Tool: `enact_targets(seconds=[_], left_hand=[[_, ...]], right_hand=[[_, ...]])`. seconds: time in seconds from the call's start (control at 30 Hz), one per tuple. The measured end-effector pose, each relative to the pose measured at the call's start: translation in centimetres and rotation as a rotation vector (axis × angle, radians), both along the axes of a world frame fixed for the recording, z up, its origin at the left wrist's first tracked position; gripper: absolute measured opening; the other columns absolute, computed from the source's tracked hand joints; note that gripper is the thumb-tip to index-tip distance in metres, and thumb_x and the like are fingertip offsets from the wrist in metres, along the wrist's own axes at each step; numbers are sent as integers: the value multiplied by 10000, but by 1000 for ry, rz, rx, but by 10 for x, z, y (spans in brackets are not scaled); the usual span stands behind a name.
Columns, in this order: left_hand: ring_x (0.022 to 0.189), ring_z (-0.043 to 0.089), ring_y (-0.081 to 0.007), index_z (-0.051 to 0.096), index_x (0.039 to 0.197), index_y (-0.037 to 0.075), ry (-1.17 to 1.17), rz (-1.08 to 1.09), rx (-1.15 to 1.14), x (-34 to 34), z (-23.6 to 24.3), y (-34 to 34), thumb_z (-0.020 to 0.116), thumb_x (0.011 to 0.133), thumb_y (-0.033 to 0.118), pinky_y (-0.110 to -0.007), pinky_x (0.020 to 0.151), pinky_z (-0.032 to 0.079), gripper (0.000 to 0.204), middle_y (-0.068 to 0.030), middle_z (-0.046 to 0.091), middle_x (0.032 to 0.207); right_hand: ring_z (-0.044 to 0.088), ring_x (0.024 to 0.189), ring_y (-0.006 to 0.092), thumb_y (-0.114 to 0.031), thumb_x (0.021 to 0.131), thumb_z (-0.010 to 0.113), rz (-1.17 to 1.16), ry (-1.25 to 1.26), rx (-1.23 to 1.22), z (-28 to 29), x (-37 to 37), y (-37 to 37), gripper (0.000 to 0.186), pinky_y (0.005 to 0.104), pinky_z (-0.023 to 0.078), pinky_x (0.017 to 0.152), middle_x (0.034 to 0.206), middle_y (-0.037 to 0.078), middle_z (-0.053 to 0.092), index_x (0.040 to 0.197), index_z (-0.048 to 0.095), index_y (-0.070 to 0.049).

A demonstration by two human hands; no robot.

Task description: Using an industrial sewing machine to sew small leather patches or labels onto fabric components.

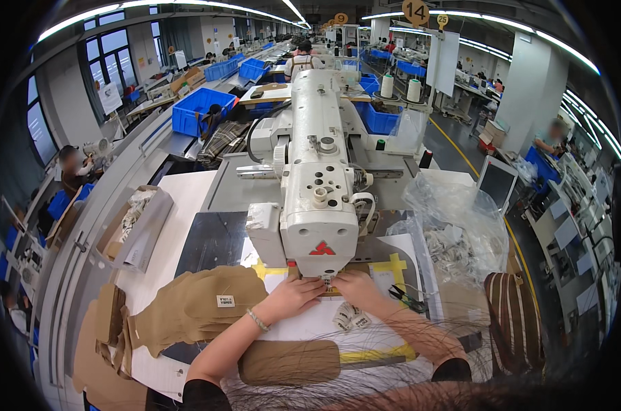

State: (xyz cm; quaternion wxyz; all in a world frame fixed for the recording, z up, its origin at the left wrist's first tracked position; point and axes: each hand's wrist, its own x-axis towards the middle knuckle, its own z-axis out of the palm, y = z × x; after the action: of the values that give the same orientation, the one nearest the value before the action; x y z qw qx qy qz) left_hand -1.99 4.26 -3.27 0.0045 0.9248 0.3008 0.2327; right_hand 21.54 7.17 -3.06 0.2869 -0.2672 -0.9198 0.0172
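Note:
Under the head of a large white sewing machine [321,198], both my hands meet at the needle area. My left hand [294,297] comes in from the left, fingers closed on the edge of a brown fabric piece [332,290]. From the other side my right hand [357,290] holds the same piece, its fingertips close to the needle. Most of this piece is hidden by my hands and the machine head. Small rolls of white printed labels [351,317] lie just below my right hand. A brown rounded panel [290,362] rests on the white surface between my forearms.
A fanned stack of brown panels [197,305] lies left, with a white label on top. Thread snips [408,299] lie right of my hand, near a clear plastic bag [461,233]. A grey open box [136,229] and striped fabric [512,322] flank the table.

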Motion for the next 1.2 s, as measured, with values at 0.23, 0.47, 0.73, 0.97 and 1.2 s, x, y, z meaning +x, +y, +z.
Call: enact_targets(seconds=[0.23, 0.47, 0.73, 0.97, 1.2], left_hand=[[1209, 535, -203, 644, 1192, 104, 30, -33, -47, -1, 6, 4, 665, 854, 303, -420, 1044, 366, 393, -35, 619, 1249], [1246, 501, -203, 642, 1201, 129, 29, 15, -89, -3, 5, 2, 645, 862, 376, -460, 1070, 304, 419, -16, 604, 1281], [1214, 516, -195, 642, 1206, 160, 88, 96, -39, 2, 7, 0, 670, 843, 364, -448, 995, 336, 418, 12, 612, 1264], [1184, 528, -181, 649, 1194, 159, -2, 85, -53, -4, 4, -2, 686, 831, 343, -435, 971, 348, 409, 18, 617, 1253], [1162, 516, -205, 645, 1202, 160, 3, 120, -56, -12, 4, 0, 691, 827, 357, -445, 963, 338, 426, 7, 622, 1224]], right_hand=[[649, 894, 272, -52, 729, 591, 42, -108, -58, -1, 4, 7, 168, 369, 517, 803, 949, 92, 673, 889, 637, -29], [615, 1021, 205, -72, 712, 619, 81, -126, 33, 13, 11, 4, 242, 352, 443, 925, 982, 49, 682, 946, 677, -66], [612, 1030, 232, -75, 781, 636, 154, -10, -42, -3, 18, 3, 296, 369, 458, 911, 1103, 70, 683, 1072, 686, -57], [614, 1019, 234, -99, 791, 638, 171, -6, -21, -1, 18, 1, 327, 362, 451, 918, 1127, 61, 682, 1113, 685, -65], [609, 1041, 217, -103, 787, 628, 183, -22, -107, 2, 16, 7, 327, 374, 421, 927, 1143, 39, 683, 1108, 690, -94]])
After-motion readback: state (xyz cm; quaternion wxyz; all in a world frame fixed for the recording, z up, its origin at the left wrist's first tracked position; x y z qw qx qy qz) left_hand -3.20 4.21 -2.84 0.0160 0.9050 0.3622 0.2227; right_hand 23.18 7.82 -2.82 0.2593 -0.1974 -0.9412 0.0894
